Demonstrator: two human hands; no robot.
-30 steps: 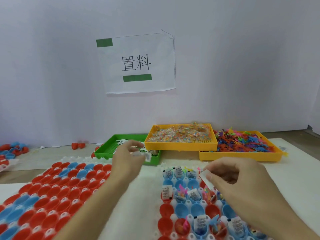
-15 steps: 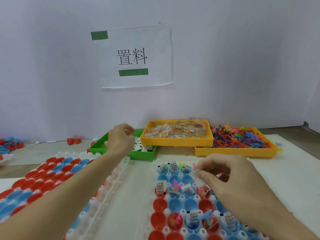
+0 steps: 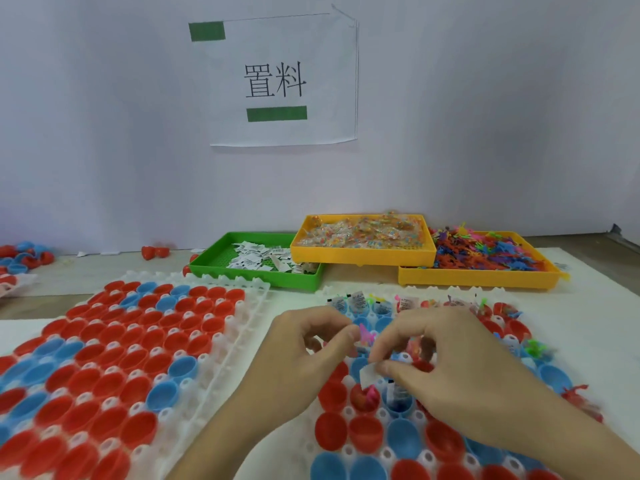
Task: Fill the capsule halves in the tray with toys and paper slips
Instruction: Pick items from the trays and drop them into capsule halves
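A white tray (image 3: 433,290) of red and blue capsule halves (image 3: 331,432) lies in front of me; its far rows hold toys and printed paper slips, its near rows are bare. My right hand (image 3: 460,372) hovers over the tray's middle and pinches a white paper slip (image 3: 367,374) between thumb and forefinger, just above a blue half. My left hand (image 3: 304,358) is right beside it, touching the tray's left edge, with fingers curled as in a pinch; whatever slips it holds are hidden. A pink toy (image 3: 367,336) stands between the two hands.
A second white tray (image 3: 249,306) of unfilled red and blue halves lies to the left. Behind are a green tray (image 3: 256,277) of paper slips, a yellow tray (image 3: 363,259) of bagged toys and another yellow tray (image 3: 478,280) of loose coloured toys. Spare capsules (image 3: 20,258) lie far left.
My left hand has come back from the green tray to the capsule tray, next to my right hand. My right hand has dropped lower with its slip. The view has tilted down.
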